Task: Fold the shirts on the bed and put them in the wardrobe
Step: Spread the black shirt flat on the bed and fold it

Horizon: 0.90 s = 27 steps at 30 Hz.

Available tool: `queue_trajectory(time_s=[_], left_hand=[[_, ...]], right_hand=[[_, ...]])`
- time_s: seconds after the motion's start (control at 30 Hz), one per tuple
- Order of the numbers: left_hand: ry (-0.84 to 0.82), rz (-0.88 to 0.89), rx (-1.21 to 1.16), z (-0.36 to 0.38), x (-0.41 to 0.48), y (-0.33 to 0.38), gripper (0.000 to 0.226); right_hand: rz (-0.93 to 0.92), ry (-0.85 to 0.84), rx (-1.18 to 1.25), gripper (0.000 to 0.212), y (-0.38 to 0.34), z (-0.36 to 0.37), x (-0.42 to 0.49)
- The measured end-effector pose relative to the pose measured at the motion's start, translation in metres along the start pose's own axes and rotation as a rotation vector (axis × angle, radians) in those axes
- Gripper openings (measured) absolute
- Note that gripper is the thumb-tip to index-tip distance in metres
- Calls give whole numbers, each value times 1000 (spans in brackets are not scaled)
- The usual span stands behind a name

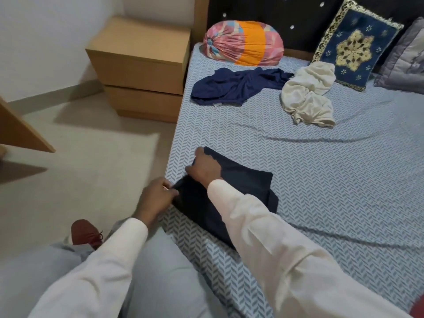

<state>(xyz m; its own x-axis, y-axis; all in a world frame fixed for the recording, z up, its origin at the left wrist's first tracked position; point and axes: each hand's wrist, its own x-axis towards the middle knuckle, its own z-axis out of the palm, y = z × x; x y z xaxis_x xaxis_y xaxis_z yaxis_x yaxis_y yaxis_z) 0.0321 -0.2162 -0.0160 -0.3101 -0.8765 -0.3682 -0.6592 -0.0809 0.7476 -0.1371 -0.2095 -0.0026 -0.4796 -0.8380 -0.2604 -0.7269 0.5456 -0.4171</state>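
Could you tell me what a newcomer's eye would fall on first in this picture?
First, the left hand and right hand holding the dark folded shirt at the near edge of the bed. Beyond it lie a crumpled navy shirt and a cream shirt to its right, not yet folded. At the headboard, the pink and orange bolster and the blue and gold cushion stand out.

I log the folded shirt (243, 187) as dark navy cloth, matt, smooth; my sleeves (263, 239) as pale woven cloth, matt. The bed sheet (332, 180): printed cloth, matt; cream shirt (307, 97): soft cloth, faint sheen. The bedside cabinet (142, 58): wood-look board, smooth, matt; cushion (353, 47): thick embroidered cloth.
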Motion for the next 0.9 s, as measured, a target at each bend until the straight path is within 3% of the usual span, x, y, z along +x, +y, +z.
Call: queue_trajectory(time_s=[0.1, 0.23, 0.3, 0.4, 0.53, 0.6, 0.7, 0.9], left_hand=[[146, -27, 189, -22, 6, -3, 9], [209, 52, 456, 2, -6, -3, 36], [135, 182, 417, 27, -23, 5, 38], [-88, 373, 399, 73, -62, 20, 39], [-222, 496, 675, 122, -103, 30, 63], [-214, 490, 797, 136, -110, 28, 74], [-145, 458, 855, 146, -115, 24, 73], [0, 473, 864, 156, -116, 8, 65]], right_hand=[[-17, -77, 69, 37, -16, 7, 10], [-241, -254, 49, 10, 32, -3, 11], [-356, -283, -5, 9, 71, -18, 4], [-382, -263, -102, 10, 132, -43, -5], [-276, -270, -179, 38, 193, -72, -4], [-245, -299, -309, 53, 208, -80, -6], [-293, -306, -514, 79, 222, -80, -14], [-374, -94, -538, 62, 232, -59, -21]])
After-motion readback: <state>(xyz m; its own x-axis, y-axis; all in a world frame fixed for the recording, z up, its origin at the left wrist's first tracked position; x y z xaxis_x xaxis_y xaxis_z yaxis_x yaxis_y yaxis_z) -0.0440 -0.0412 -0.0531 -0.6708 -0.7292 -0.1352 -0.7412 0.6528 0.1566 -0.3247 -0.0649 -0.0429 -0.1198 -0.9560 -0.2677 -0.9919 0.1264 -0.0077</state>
